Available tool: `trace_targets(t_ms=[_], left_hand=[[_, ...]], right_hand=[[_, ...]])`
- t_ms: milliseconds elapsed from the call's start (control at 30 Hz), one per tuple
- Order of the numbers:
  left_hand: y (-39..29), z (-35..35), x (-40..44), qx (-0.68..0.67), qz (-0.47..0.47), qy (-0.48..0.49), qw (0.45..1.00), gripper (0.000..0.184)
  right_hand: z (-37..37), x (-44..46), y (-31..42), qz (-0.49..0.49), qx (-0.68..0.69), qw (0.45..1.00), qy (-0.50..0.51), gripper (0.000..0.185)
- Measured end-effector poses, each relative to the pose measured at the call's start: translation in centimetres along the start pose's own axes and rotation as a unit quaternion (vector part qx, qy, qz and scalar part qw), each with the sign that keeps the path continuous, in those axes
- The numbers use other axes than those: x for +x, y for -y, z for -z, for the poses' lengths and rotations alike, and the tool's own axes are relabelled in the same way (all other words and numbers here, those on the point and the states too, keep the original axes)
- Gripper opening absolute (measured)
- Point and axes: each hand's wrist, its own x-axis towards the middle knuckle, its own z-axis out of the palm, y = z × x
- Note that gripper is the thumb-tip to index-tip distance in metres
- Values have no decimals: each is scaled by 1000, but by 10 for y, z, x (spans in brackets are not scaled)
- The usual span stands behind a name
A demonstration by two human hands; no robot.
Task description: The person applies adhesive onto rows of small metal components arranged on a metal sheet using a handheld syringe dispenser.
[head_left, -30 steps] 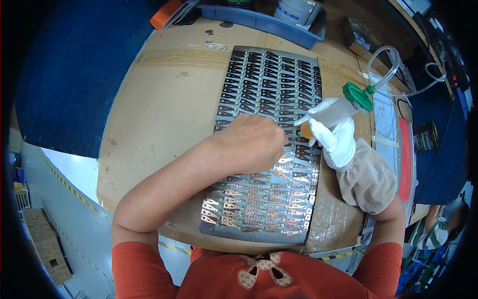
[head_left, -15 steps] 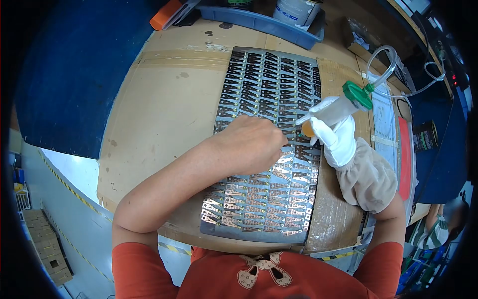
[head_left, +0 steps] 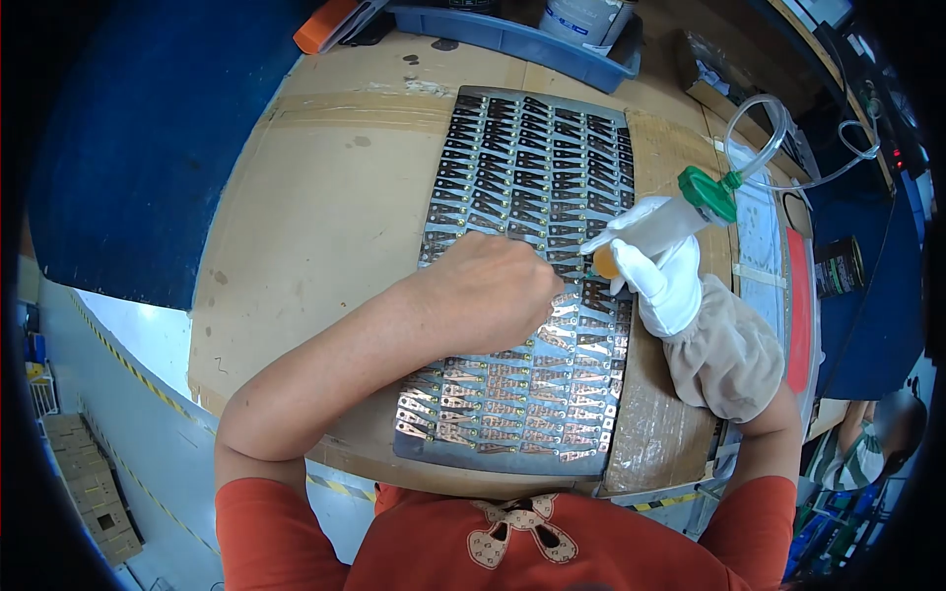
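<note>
A grey plate (head_left: 463, 460) lies on the cardboard-covered table, bearing rows of small wedge-shaped metal pieces (head_left: 500, 379), dark toward the far end and coppery toward me. Over the plate's middle, my bare left hand (head_left: 501, 291) is closed, knuckles up; its fingertips and whatever they pinch are hidden. My right hand (head_left: 665, 271), in a white glove, is wrapped round a translucent syringe (head_left: 662, 229) with a green cap and an orange part at its lower end. The syringe tilts down toward the plate, its tip close to my left fingers.
A clear hose (head_left: 785, 148) runs from the green cap to the right. At the back stands a blue tray (head_left: 522, 41) with a tin (head_left: 583, 22). A dark can (head_left: 840, 266) is at the right; another person (head_left: 862, 455) is at the lower right edge.
My left hand has shifted very slightly left and down. The right hand keeps its hold on the syringe, with hardly any movement.
</note>
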Motion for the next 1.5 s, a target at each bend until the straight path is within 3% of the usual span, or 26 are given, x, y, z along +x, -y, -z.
trace_targets(t_ms=[67, 567, 767, 967, 1167, 1367, 1500], left_hand=[[0, 0, 0, -2, 1, 5, 1000, 27], [1, -1, 3, 5, -6, 7, 1000, 24], [2, -1, 3, 9, -6, 11, 1000, 24], [1, -1, 4, 10, -3, 14, 1000, 24], [0, -1, 3, 2, 1, 11, 1000, 24], [-1, -2, 1, -5, 3, 0, 1000, 26], [-3, -2, -5, -6, -9, -19, 1000, 27]], right_hand=[[-1, -1, 6, -39, 6, 999, 0, 28], [-1, 0, 9, -57, 12, 998, 19, 29], [0, 0, -1, 3, -7, 1000, 5, 29], [-1, 0, 9, -52, 2, 999, 14, 29], [-2, 1, 3, -15, 37, 999, -8, 31], [-1, -6, 26, -103, 109, 989, 3, 26], [-4, -12, 10, -23, 32, 999, -11, 26]])
